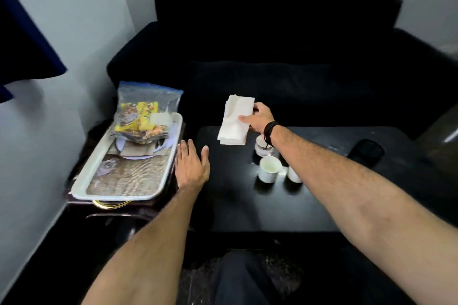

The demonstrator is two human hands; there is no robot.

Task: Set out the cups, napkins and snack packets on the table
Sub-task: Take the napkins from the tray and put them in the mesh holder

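Note:
My right hand (260,119) grips a stack of white napkins (235,120) and holds it in the air over the far part of the black table (247,205). Three white cups stand on the table under my right forearm: one nearest with a pale inside (269,169), one partly hidden to its right (293,174), and one behind at the wrist (262,146). My left hand (192,166) is flat and open, holding nothing, between the table and the white tray (124,197). A clear zip bag of yellow snack packets (143,119) lies at the tray's far end.
A black sofa (272,57) stands right behind the table. The tray rests on a dark stand (111,208) against the white wall at the left. A dark object (366,151) lies on the table's far right. My knee (238,277) is below the near table edge.

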